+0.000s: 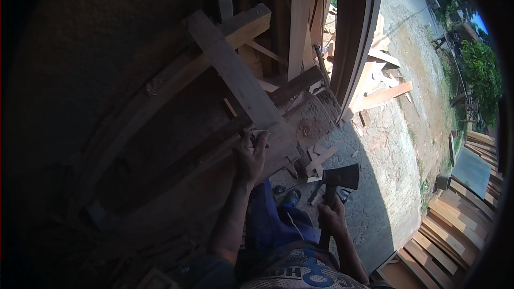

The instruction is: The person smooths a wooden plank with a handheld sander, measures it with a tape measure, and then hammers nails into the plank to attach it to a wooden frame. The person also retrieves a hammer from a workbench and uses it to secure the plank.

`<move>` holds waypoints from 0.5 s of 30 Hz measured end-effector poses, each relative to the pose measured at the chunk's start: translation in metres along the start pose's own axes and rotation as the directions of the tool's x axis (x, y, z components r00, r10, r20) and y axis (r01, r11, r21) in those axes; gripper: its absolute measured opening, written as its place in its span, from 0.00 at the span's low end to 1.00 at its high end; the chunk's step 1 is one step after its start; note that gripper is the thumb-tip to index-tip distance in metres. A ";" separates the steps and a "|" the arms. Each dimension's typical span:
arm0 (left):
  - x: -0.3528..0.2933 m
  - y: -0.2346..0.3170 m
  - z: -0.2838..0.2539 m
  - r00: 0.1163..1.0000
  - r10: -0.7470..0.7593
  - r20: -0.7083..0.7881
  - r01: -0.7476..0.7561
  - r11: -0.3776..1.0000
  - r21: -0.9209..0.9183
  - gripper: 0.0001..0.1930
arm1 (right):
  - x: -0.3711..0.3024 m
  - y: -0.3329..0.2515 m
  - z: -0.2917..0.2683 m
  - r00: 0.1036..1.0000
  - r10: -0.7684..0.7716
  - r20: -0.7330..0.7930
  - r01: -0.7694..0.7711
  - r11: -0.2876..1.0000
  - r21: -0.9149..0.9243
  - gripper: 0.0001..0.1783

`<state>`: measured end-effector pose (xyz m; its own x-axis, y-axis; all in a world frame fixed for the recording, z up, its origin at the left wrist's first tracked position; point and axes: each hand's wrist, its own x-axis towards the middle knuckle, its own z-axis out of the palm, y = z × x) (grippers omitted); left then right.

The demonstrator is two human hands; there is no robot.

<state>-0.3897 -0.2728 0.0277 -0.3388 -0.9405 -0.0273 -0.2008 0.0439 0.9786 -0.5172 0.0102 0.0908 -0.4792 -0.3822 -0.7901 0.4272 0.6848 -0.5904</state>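
Observation:
My right hand [333,217] is wrapped around the handle of a hatchet [341,177]. Its dark, broad head is up, above the sunlit and shaded ground to my right. My left hand [250,159] is closed in a pinch beside the near end of a pale plank [235,75]. Something small and thin shows at those fingertips, too dim to name. The plank lies across a thick timber beam [182,72] at the far side and a second dark beam [209,147] nearer me.
Offcuts [320,159] and wood chips lie on the cracked concrete [375,192] near my feet. Tall upright boards [353,32] stand ahead, with scrap wood [383,93] beyond them. Rows of planks [444,230] lie at right, under a grey sheet [471,172]. The left side is dark.

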 end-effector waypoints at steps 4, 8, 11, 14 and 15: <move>0.015 -0.014 0.010 0.998 0.063 0.025 -0.066 0.990 0.125 0.12 | -0.002 0.010 -0.019 0.998 -0.049 0.040 0.048 0.999 0.019 0.19; 0.019 -0.007 0.015 0.969 0.230 0.090 -0.245 0.943 0.225 0.14 | -0.004 0.023 -0.041 0.995 -0.083 0.056 0.082 0.996 0.019 0.20; 0.019 -0.027 0.018 0.986 0.154 0.056 -0.163 0.962 0.219 0.14 | -0.011 0.026 -0.051 0.990 -0.117 0.075 0.116 0.993 0.020 0.21; 0.023 -0.042 0.019 0.955 0.294 0.038 -0.289 0.897 0.334 0.14 | -0.015 0.030 -0.058 0.984 -0.149 0.102 0.147 0.989 0.023 0.20; 0.023 -0.045 0.018 0.946 0.322 0.029 -0.310 0.878 0.364 0.13 | -0.014 0.030 -0.060 0.981 -0.161 0.106 0.161 0.987 0.012 0.20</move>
<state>-0.4056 -0.2905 -0.0203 -0.4115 -0.8663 0.2832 -0.4063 0.4525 0.7938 -0.5435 0.0730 0.0946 -0.4575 -0.5512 -0.6977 0.3539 0.6070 -0.7116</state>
